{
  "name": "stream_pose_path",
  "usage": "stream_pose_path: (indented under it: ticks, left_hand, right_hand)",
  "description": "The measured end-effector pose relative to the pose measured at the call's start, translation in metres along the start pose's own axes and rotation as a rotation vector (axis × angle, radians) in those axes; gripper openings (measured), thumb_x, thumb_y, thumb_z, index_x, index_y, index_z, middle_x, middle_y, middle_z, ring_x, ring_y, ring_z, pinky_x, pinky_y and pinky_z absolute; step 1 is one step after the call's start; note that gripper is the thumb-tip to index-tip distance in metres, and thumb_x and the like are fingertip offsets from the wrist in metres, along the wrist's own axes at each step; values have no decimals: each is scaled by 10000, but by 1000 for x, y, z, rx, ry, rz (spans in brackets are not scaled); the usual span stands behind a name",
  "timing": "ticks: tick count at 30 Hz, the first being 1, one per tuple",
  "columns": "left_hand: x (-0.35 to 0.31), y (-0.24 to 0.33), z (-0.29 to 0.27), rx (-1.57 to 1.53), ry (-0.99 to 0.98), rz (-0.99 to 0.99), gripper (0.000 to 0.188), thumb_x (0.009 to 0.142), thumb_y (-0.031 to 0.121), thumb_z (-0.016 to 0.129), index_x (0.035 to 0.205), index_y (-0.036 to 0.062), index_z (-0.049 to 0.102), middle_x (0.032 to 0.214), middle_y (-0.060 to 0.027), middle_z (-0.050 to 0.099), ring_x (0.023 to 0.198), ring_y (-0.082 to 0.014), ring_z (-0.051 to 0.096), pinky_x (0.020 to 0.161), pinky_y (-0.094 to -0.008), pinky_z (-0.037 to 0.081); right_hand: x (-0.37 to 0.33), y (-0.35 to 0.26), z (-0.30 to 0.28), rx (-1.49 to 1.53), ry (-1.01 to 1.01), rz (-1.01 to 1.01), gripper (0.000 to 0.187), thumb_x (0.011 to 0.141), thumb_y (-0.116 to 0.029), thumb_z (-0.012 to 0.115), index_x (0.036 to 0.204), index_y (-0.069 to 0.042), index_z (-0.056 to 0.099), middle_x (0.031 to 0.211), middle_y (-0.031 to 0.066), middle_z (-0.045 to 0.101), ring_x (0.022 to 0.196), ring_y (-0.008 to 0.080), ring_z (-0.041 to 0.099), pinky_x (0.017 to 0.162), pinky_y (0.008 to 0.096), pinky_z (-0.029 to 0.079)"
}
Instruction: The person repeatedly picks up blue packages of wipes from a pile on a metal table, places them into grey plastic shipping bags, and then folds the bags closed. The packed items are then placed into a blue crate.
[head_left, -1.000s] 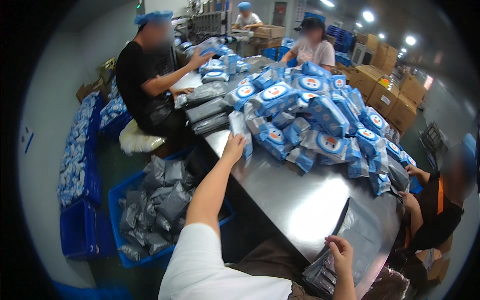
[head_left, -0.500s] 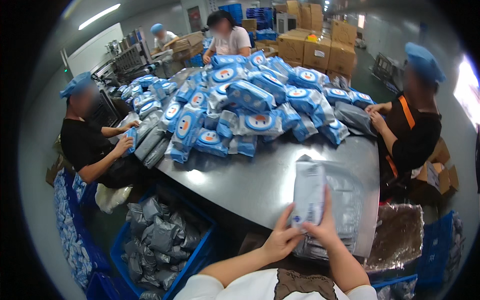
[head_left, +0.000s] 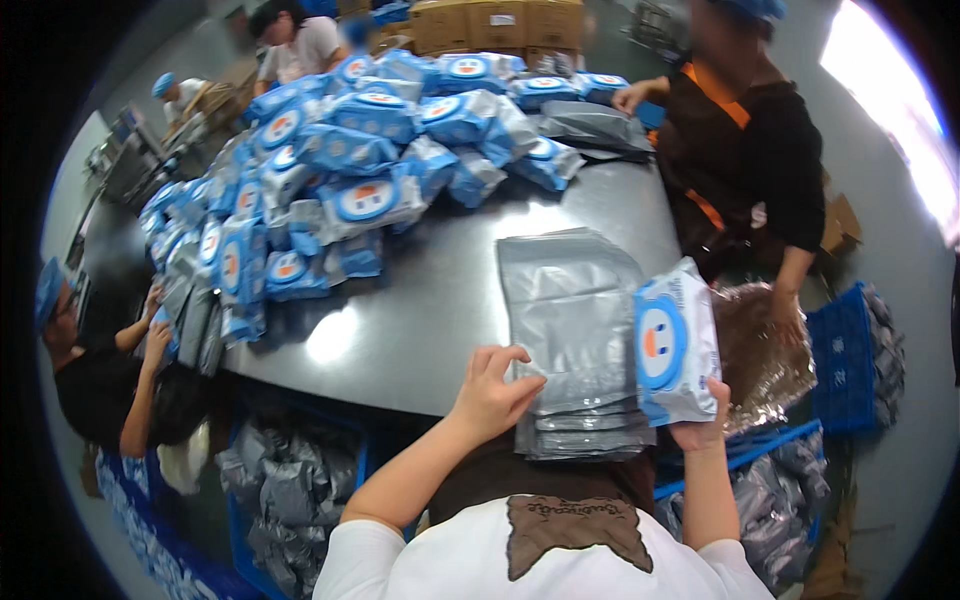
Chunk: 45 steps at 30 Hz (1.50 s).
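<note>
In my right hand (head_left: 703,425) is a soft white and blue wipes pack (head_left: 676,350), held near its lower end. Its round blue character print faces left. The pack is tilted upright beside a stack of flat grey plastic bags (head_left: 575,320), hiding part of the stack's right edge. My left hand (head_left: 492,395) is over the lower left edge of that stack, its fingers bent and apart. Nothing shows clearly in it.
A big heap of similar wipes packs (head_left: 370,200) covers the far left of the metal table (head_left: 430,350). Co-workers stand on the left, far side and right. Blue crates (head_left: 843,360) of grey parcels flank me. A filled grey bag (head_left: 592,128) lies by the right co-worker.
Both hands held the wipes pack before; now only the right one does, to the right of the bags. My left hand has let go and moved onto the bag stack. The view has shifted right.
</note>
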<state>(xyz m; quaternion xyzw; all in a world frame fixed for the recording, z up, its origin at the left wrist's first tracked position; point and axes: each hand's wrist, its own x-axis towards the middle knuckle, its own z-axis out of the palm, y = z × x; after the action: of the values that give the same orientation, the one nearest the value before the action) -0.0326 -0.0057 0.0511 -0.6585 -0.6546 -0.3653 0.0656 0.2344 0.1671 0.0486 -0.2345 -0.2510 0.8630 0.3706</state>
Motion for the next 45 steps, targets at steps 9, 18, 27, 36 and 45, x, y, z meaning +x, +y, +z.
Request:
stream_pose_path:
  ticks: [9,18,27,36,45]
  left_hand:
    - [32,24,23,276,-365,-211,662,707,145,680,1309,14,437,1519,-130,234,1130,-354,433,867,-388,397]
    - [49,27,22,-393,-447,-195,791,668,5,692,1344,-51,285,1539,-170,88,1074,-435,538,828,-435,503]
    - [19,23,30,-245,-288,-150,738,672,8,705,1347,52,410,1506,-263,114,962,-406,584,798,-409,508]
    - [10,33,51,159,-409,-280,790,588,322,757,1236,-5,444,1401,-301,282,1272,-419,284,969,-554,213]
    - [-12,50,36,-50,-196,-251,339,616,5,604,939,-59,525,1376,-358,325,793,-389,605,692,-455,502]
  right_hand:
    - [-26,-17,23,-126,-310,280,940,676,-356,691,1426,23,269,1363,220,448,1226,304,492,1052,410,368]
    - [-53,1,59,-1646,-119,-350,695,641,-308,733,1296,-167,549,1254,228,391,1186,373,415,998,415,356]
    - [-17,18,39,-1276,-193,-256,973,593,-342,864,1381,-66,364,1397,214,361,1275,375,410,1018,431,379]
    - [35,-6,21,-1780,-547,-243,918,563,-404,848,1328,-73,463,1426,147,397,1390,284,262,1120,562,52]
    - [-49,51,48,-1635,29,-1082,341,587,-136,821,732,-72,520,784,74,511,786,288,500,725,376,413]
